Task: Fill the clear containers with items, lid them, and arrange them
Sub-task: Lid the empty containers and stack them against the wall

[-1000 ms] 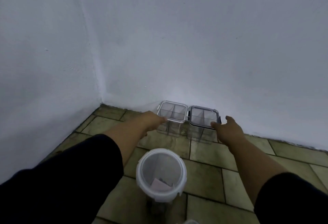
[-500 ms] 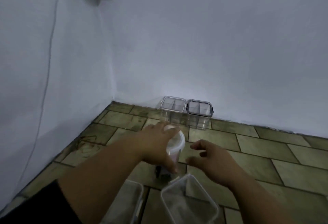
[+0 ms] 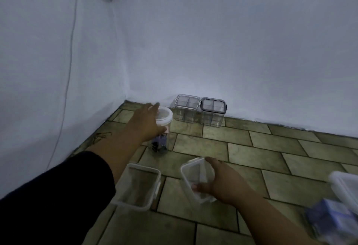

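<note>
On mottled tiles [image 3: 251,147], left hand [image 3: 147,122] grips a round clear jar [image 3: 164,117] (white-rimmed); right hand [image 3: 222,182] clasps a rectangular tub [image 3: 191,174].

Dim, bluish light is washing everything, pooling brightest low on the wall [image 3: 193,78] — the tiled floor [image 3: 251,157] is catching a faint sheen, the wide lens is bending the room's edges, and the container [image 3: 346,186] at the right border is smearing into soft blur — while the sleeve [image 3: 48,196] is sinking into black.

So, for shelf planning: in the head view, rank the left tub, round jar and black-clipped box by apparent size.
1. Left tub, nearest the camera.
2. Round jar.
3. Black-clipped box, farthest, so true sizes are unsure.
</note>
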